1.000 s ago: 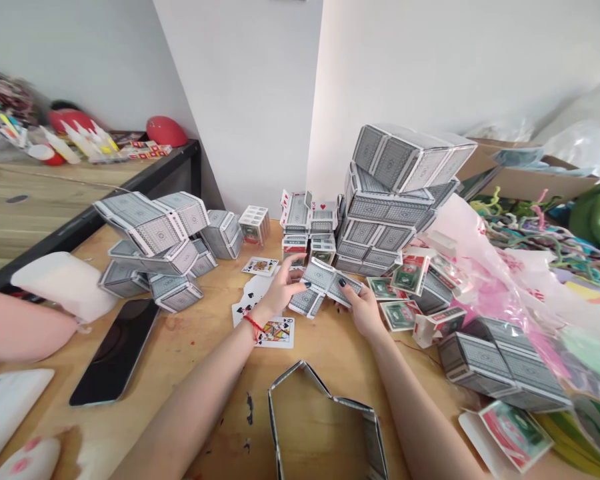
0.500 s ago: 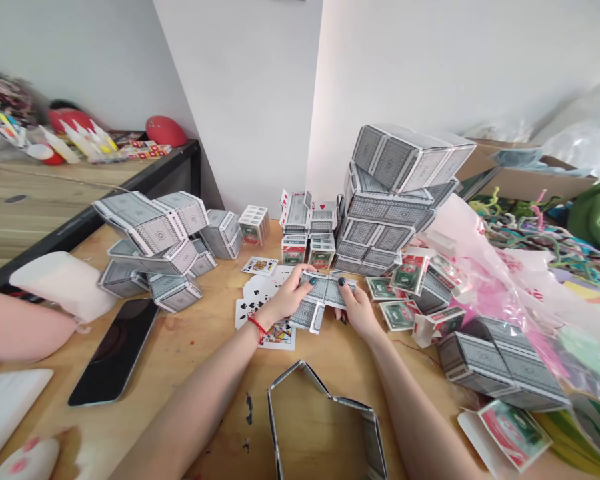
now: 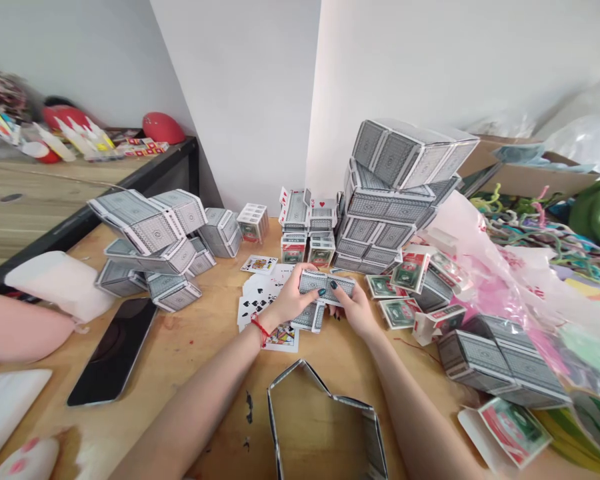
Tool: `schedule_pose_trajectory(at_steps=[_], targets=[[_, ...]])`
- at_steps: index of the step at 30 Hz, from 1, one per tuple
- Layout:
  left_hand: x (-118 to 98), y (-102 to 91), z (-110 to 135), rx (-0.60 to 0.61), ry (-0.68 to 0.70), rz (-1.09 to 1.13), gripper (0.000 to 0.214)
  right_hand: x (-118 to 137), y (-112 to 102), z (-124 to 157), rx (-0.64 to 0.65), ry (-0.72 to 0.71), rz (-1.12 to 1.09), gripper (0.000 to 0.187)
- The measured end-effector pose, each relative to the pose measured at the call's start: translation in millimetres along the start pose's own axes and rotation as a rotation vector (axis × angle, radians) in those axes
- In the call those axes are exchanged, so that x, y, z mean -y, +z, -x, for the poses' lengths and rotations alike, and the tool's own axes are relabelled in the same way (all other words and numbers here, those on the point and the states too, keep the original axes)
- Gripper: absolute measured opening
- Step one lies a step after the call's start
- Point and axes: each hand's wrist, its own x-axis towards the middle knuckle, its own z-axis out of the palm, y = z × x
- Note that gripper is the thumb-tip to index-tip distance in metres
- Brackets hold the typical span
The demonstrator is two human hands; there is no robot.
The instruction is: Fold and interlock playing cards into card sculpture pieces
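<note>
My left hand [image 3: 294, 299] pinches the left part of some grey-backed playing cards [image 3: 310, 282], its thumb lying on top. My right hand [image 3: 353, 301] grips the right part of the same cards, thumb near their middle and fingers underneath. Just below them another grey-backed card [image 3: 307, 316] shows, and I cannot tell whether it is joined to the held ones. Face-up playing cards [image 3: 250, 308] lie spread under and beside my left wrist. Nearer to me, between my forearms, stands an open frame of folded cards [image 3: 325, 393].
Stacked card-covered blocks rise at the left [image 3: 145, 230] and back right [image 3: 395, 200]. Card boxes [image 3: 399, 313] lie right of my hands. A phone [image 3: 113, 353] rests at left. A pink plastic bag [image 3: 500, 267] covers part of the right side. Another person's arm [image 3: 25, 327] shows at far left.
Both thumbs have slid inward over the held cards and now lie close together near the middle. The hands remain in about the same place.
</note>
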Motion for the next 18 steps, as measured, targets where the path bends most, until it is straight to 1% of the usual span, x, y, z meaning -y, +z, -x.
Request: schedule_pose_trajectory(at_steps=[3, 5, 7, 8, 9, 11, 12, 14, 15, 16, 18], targets=[[-4, -5.3, -2, -0.046, -0.051, 0.173, 0.044, -2, -8, 0, 0.126, -0.052, -0.121, 0.035], [-5, -12.8, -3, -0.097, -0.113, 0.364, 0.048, -3, -12, 0, 0.224, -0.114, -0.187, 0.048], [-5, -22.2, -5, -0.15, -0.163, 0.547, 0.051, -2, -13, 0, 0.298, -0.154, -0.157, 0.057], [-5, -26.7, -6, -0.177, -0.178, 0.615, 0.052, -1, -11, 1, 0.316, -0.164, -0.095, 0.057], [-3, -30.6, -7, -0.2, -0.192, 0.664, 0.054, 1, -8, 3, 0.328, -0.17, 0.0, 0.053], [0, -35.2, -9, -0.245, -0.205, 0.711, 0.056, 6, 4, 8, 0.338, -0.203, 0.254, 0.045], [2, -35.7, -10, -0.268, -0.203, 0.714, 0.057, 8, 11, 11, 0.355, -0.255, 0.388, 0.045], [5, -33.9, -12, -0.308, -0.18, 0.702, 0.057, 10, 26, 18, 0.381, -0.352, 0.62, 0.049], [6, -32.1, -13, -0.318, -0.169, 0.694, 0.057, 11, 32, 20, 0.366, -0.374, 0.727, 0.053], [6, -30.3, -13, -0.32, -0.16, 0.687, 0.056, 10, 38, 22, 0.348, -0.371, 0.818, 0.055], [7, -27.4, -13, -0.305, -0.15, 0.673, 0.054, 9, 45, 24, 0.337, -0.349, 0.909, 0.053]])
